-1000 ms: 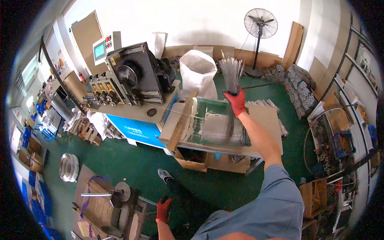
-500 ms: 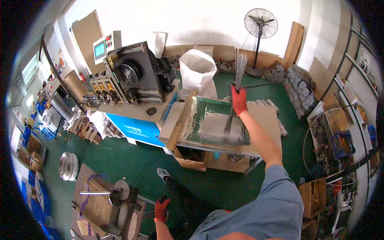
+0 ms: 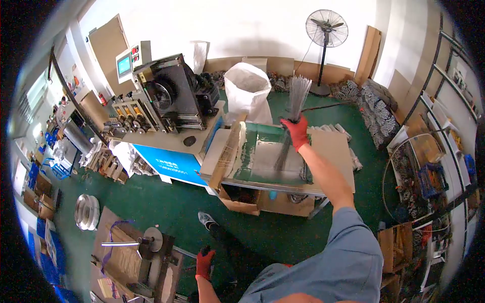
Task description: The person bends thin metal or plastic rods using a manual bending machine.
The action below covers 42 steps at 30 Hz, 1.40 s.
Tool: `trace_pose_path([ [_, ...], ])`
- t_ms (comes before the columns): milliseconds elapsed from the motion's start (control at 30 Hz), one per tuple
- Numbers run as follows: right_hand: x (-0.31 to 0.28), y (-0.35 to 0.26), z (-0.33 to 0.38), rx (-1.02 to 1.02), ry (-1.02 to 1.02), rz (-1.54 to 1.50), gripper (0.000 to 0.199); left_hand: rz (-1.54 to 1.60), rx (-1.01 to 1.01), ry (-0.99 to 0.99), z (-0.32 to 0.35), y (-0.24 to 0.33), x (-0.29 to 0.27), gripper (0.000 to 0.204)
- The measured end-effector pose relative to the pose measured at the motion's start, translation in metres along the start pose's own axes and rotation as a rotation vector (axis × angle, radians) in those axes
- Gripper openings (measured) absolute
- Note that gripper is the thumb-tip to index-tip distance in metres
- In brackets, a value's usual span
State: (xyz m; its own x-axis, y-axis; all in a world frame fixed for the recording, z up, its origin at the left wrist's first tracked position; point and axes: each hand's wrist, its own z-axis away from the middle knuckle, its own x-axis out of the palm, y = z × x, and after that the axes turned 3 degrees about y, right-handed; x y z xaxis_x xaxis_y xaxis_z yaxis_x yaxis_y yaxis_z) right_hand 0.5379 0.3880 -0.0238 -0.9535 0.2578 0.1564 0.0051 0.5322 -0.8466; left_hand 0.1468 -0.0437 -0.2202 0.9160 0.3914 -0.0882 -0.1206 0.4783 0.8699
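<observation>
My right hand (image 3: 296,132), in a red glove, is closed around a bundle of thin metal wires (image 3: 299,96). The wires fan out above the fist, and their lower ends hang down over a green tray with a pale sheet-like area (image 3: 273,155) on the worktable. My left hand (image 3: 204,263), also red-gloved, hangs low beside my leg with nothing seen in it. Its fingers look loosely apart, small in the picture. Near it stands a bench with a round metal disc (image 3: 153,239) and a cardboard-coloured box (image 3: 124,255).
A machine (image 3: 164,96) with a screen and rollers stands left of the tray. Behind are a white sack (image 3: 247,93) and a standing fan (image 3: 327,29). Bundled grey stock (image 3: 379,113) lines the right wall, near a shelf rack (image 3: 429,106). A wire coil (image 3: 87,212) lies on the floor.
My right hand has moved slightly left and down with the wire bundle, whose top ends now spread wider. My left hand has hardly moved.
</observation>
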Motion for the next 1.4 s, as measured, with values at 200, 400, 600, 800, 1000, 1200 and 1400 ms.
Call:
trace_pose_path([
  [200, -0.003, 0.01, -0.022, 0.071, 0.171, 0.283, 0.028, -0.049, 0.01, 0.024, 0.006, 0.007, 0.002, 0.046],
  [400, 0.004, -0.005, -0.01, -0.037, 0.028, 0.172, 0.03, -0.06, 0.042, 0.015, 0.0, -0.01, -0.004, 0.05],
  [600, -0.009, 0.02, -0.008, -0.083, 0.098, 0.159, 0.031, -0.105, -0.051, 0.093, 0.025, 0.033, 0.019, 0.052],
  [800, -0.019, 0.041, -0.022, -0.039, 0.196, 0.336, 0.027, -0.226, -0.065, 0.13, 0.04, 0.068, 0.03, 0.047],
  [1000, -0.01, 0.04, -0.015, 0.01, 0.127, 0.222, 0.024, -0.233, 0.309, -0.026, -0.018, -0.03, -0.011, 0.043],
  [1200, -0.012, 0.028, -0.016, 0.022, 0.172, 0.185, 0.023, -0.157, 0.095, 0.096, 0.004, 0.007, 0.001, 0.044],
  [1400, -0.006, 0.036, -0.01, 0.022, 0.13, 0.257, 0.025, -0.103, 0.064, 0.108, 0.003, -0.018, -0.012, 0.045],
])
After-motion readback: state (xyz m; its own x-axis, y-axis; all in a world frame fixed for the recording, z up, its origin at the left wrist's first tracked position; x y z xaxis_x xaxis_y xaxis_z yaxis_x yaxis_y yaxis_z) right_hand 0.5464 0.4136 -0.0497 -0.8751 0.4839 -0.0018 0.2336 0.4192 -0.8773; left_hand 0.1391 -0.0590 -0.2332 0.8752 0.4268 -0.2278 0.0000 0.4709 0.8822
